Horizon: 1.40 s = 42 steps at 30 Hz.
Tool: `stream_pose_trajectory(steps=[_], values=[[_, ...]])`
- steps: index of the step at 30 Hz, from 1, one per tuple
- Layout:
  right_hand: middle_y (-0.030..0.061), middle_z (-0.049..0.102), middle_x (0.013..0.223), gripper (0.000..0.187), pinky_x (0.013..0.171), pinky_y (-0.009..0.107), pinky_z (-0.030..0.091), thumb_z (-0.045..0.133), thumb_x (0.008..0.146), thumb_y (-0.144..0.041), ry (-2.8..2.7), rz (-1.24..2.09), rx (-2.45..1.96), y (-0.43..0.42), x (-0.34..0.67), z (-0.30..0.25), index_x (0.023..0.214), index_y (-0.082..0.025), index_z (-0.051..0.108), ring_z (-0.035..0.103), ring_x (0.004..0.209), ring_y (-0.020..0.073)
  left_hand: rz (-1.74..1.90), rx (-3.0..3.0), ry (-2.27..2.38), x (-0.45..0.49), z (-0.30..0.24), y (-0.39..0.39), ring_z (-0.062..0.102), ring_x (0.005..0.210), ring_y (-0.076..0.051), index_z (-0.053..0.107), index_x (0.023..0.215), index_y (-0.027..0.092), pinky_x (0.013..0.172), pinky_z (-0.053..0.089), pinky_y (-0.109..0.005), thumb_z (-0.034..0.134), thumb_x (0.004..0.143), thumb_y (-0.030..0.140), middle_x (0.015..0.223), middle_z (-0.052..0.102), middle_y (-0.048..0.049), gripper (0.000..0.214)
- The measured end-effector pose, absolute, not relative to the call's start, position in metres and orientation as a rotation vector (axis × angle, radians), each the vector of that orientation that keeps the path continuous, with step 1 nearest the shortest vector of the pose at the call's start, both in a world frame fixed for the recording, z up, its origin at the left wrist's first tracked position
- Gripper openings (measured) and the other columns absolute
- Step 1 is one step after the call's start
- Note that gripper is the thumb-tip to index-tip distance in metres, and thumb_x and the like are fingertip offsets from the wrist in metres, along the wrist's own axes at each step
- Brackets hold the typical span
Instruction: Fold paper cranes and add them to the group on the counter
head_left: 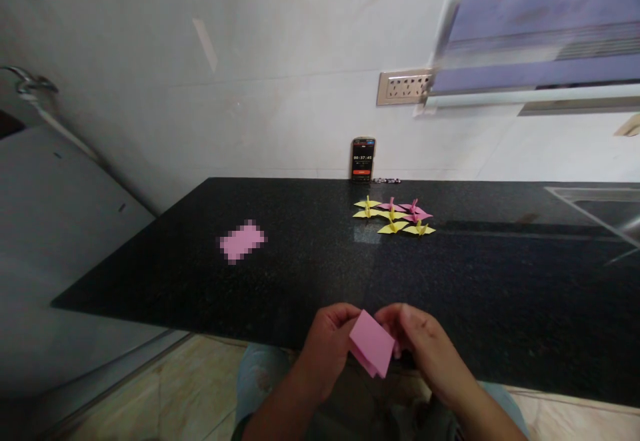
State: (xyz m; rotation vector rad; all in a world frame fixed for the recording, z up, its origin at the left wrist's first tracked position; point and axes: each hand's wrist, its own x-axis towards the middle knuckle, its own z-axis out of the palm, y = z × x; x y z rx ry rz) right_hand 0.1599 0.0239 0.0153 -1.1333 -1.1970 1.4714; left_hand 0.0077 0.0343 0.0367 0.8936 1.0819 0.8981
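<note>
A piece of pink origami paper (373, 344), folded into a small layered square, is held at the counter's front edge. My left hand (330, 341) pinches its left side between thumb and fingers. At its right side, my right hand (417, 337) has its fingers curled in against the paper; some fingertips are hidden behind it. Farther back on the counter stand several folded paper cranes, such as a yellow crane (393, 227) and a pink crane (414, 206), grouped close together.
The black stone counter (300, 267) runs along a tiled wall. A pixelated pink patch (243, 241) lies at left. A phone (363, 159) showing a timer leans on the wall, below a socket panel (405, 87). A sink edge (590, 194) shows at right.
</note>
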Motion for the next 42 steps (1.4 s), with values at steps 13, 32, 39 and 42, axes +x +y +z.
stream_pose_trajectory(steps=[13,32,39,42], values=[[-0.0003,0.052,0.053,0.023,0.042,0.022,0.033,0.053,0.075,-0.038,-1.205,1.163,-1.415,0.025,0.154,0.013,0.07,-0.016,0.059,0.044,0.046,0.0112,0.703,1.583,1.365,-0.004,0.021,0.04,0.049,0.056,-0.013,0.059,0.066,0.014,0.05,0.036,-0.023,0.048,0.074,0.025,0.06,0.055,-0.0016,0.018],[0.0015,0.057,0.056,0.021,0.046,0.023,0.033,0.049,0.077,-0.033,-1.606,0.825,-1.648,0.035,0.17,-0.006,0.068,-0.018,0.06,0.048,0.049,0.0132,0.602,2.469,1.573,0.003,-0.002,0.023,0.03,0.115,-0.03,0.054,0.108,0.022,0.093,0.026,-0.053,0.048,0.074,0.023,0.117,0.046,-0.01,0.035],[0.0032,0.06,0.066,0.017,0.054,0.025,0.039,0.046,0.078,-0.027,-1.887,0.579,-1.666,0.037,0.178,-0.011,0.077,-0.019,0.061,0.053,0.058,0.0156,0.573,2.476,1.572,0.003,-0.005,0.024,0.028,0.117,-0.03,0.053,0.111,0.023,0.094,0.025,-0.052,0.047,0.075,0.025,0.119,0.045,-0.0103,0.037],[0.0059,0.06,0.078,0.02,0.062,0.027,0.042,0.045,0.08,-0.025,-2.042,0.368,-1.542,0.036,0.184,-0.017,0.087,-0.019,0.062,0.055,0.069,0.0166,0.587,2.487,1.569,0.002,-0.007,0.025,0.029,0.116,-0.03,0.053,0.111,0.024,0.093,0.026,-0.053,0.047,0.075,0.026,0.118,0.045,-0.0101,0.037]])
